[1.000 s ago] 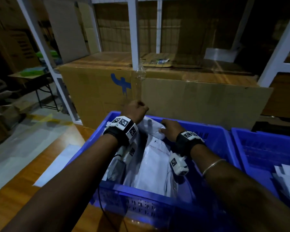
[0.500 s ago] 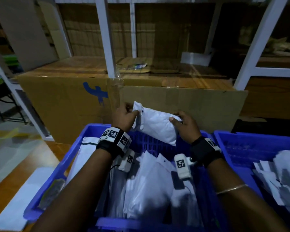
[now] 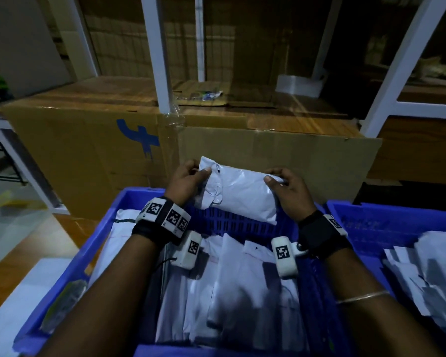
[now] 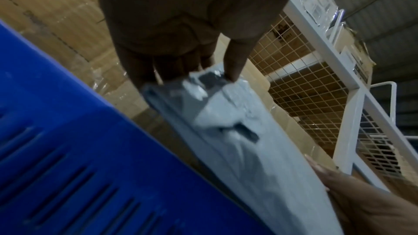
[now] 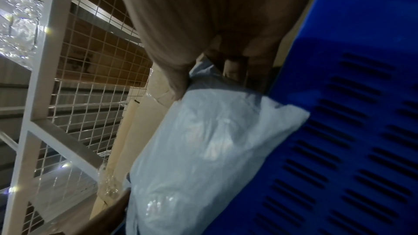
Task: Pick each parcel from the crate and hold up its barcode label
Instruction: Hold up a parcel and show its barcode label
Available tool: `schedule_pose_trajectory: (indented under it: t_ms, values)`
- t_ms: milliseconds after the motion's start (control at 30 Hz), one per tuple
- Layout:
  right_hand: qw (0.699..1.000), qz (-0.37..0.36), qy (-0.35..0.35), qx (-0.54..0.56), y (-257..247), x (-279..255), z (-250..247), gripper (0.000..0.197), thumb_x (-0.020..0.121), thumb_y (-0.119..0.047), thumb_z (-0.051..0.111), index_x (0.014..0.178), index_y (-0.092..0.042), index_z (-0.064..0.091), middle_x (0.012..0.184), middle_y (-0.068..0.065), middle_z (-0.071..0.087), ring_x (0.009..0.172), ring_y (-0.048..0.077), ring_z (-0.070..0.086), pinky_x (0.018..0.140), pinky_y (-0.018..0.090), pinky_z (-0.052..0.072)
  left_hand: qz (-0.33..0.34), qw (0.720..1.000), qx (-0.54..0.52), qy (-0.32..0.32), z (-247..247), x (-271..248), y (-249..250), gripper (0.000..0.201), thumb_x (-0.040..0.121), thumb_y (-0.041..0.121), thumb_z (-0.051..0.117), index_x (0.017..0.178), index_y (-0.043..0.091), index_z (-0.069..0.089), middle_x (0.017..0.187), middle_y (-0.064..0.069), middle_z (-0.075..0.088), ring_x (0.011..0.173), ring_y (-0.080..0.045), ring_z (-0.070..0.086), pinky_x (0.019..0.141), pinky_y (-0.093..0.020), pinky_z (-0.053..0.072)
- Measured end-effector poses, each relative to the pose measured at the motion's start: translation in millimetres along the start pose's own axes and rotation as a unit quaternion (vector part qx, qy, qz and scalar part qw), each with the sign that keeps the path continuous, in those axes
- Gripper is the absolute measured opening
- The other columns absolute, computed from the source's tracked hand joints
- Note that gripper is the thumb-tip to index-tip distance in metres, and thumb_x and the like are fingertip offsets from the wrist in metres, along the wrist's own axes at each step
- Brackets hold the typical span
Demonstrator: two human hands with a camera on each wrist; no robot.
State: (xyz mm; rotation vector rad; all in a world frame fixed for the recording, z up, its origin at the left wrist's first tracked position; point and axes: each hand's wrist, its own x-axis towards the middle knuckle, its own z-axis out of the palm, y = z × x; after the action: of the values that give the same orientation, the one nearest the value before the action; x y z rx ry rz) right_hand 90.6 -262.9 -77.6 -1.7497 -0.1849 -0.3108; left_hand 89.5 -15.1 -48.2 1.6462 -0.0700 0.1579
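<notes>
Parcel (image 3: 238,193): white poly mailer, held lengthwise above the far end of the crate, clear of the stock below
Left hand (image 3: 184,180): thumb and fingers pinching the parcel's left end
Right hand (image 3: 290,188): thumb and fingers gripping the parcel's right end
Crate (image 3: 70,274): blue, slotted walls, packed with white parcels
Second crate (image 3: 366,225): blue, just right, holding more white parcels
Cardboard box (image 3: 88,148): large, behind the crate, blue mark on its face
Barcode label: none visible on the held parcel in any view

White poly parcel (image 3: 238,191) held level above the blue crate (image 3: 242,225) of parcels.
</notes>
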Motion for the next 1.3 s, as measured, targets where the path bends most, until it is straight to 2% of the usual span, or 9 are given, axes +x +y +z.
schedule_pose_trajectory:
  t_ms: [233,367,467,567,700,867,967,1133,1300]
  values:
    - [0.997,0.011,-0.048,0.055,-9.3,-9.6,2.9,0.026,0.081,-0.002,0.075,0.101,-0.013,0.064,0.094,0.006,0.071,0.083,0.008,0.067,0.066,0.024,0.053,0.022,0.998,-0.036,0.054,-1.1,-3.6,0.9,0.014,0.096,0.008,0.055,0.082,0.008,0.054,0.073,-0.007,0.062,0.056,-0.005,0.063,0.053,-0.022,0.050]
    - [0.998,0.003,-0.024,0.052,-8.1,-7.9,-2.7,0.027,0.079,-0.003,0.077,0.102,-0.004,0.064,0.094,0.015,0.069,0.084,0.016,0.064,0.069,0.028,0.053,0.005,0.999,0.003,0.036,-4.3,-3.4,-1.9,0.019,0.095,0.011,0.058,0.093,-0.008,0.061,0.080,-0.018,0.064,0.071,-0.024,0.062,0.066,-0.033,0.048]
    - [0.998,-0.017,-0.008,0.054,-10.4,-7.1,-9.0,0.030,0.076,0.001,0.079,0.102,-0.003,0.065,0.094,0.009,0.070,0.083,0.011,0.066,0.071,0.024,0.054,-0.009,0.999,-0.002,0.040,-5.7,-5.5,4.6,0.023,0.096,0.012,0.056,0.078,0.002,0.064,0.059,0.001,0.063,0.057,-0.009,0.058,0.061,-0.023,0.045]
    - [0.996,-0.030,-0.013,0.087,-14.2,-7.0,-11.0,0.031,0.072,0.008,0.078,0.094,-0.007,0.063,0.088,0.007,0.068,0.081,0.013,0.065,0.071,0.026,0.055,-0.079,0.995,0.049,0.045,-7.3,-8.0,11.2,0.042,0.101,0.043,0.039,0.089,0.012,0.065,0.058,-0.003,0.053,0.043,-0.011,0.044,0.041,-0.020,0.031]
    - [0.992,-0.083,-0.075,0.066,-15.0,-6.0,-10.3,0.032,0.069,0.012,0.078,0.083,-0.011,0.060,0.082,0.000,0.066,0.081,0.015,0.061,0.071,0.028,0.052,-0.156,0.986,-0.051,-0.033,-7.0,-9.9,10.7,0.070,0.095,0.063,0.030,0.083,0.004,0.065,0.062,-0.015,0.064,0.042,-0.020,0.057,0.040,-0.018,0.036]
    - [0.988,-0.102,-0.118,0.012,-12.9,-6.7,-13.0,0.027,0.069,0.012,0.076,0.082,-0.005,0.060,0.083,-0.001,0.064,0.079,0.010,0.060,0.070,0.025,0.050,-0.124,0.992,-0.024,-0.024,-12.4,-11.2,13.7,0.020,0.096,0.009,0.050,0.078,0.010,0.059,0.072,-0.009,0.062,0.047,-0.008,0.064,0.045,-0.019,0.048]
    - [0.985,-0.094,-0.144,-0.007,-11.0,-8.0,-12.6,0.022,0.069,-0.007,0.072,0.089,-0.007,0.062,0.087,0.010,0.065,0.080,0.014,0.061,0.071,0.031,0.049,-0.071,0.996,0.023,-0.047,-13.9,-11.4,14.6,0.005,0.084,-0.002,0.063,0.080,0.002,0.063,0.072,-0.001,0.064,0.057,-0.006,0.063,0.055,-0.018,0.049]
    - [0.985,-0.031,-0.156,0.062,-11.2,-4.7,-12.0,0.023,0.077,-0.020,0.060,0.094,-0.006,0.066,0.095,0.009,0.065,0.089,0.011,0.062,0.077,0.020,0.047,-0.033,0.999,-0.007,-0.024,-10.6,-12.4,17.8,0.021,0.072,-0.015,0.060,0.075,0.004,0.067,0.065,0.010,0.070,0.069,-0.008,0.064,0.064,-0.023,0.050]
    - [0.998,-0.003,-0.060,0.005,6.6,1.9,-9.5,0.030,0.073,-0.042,0.072,0.091,-0.019,0.066,0.092,0.000,0.067,0.089,0.012,0.060,0.082,0.032,0.049,0.032,0.998,0.016,-0.055,-8.8,-19.1,18.4,0.035,0.069,-0.025,0.058,0.084,0.005,0.067,0.045,0.003,0.051,0.039,-0.008,0.042,0.044,-0.016,0.035]
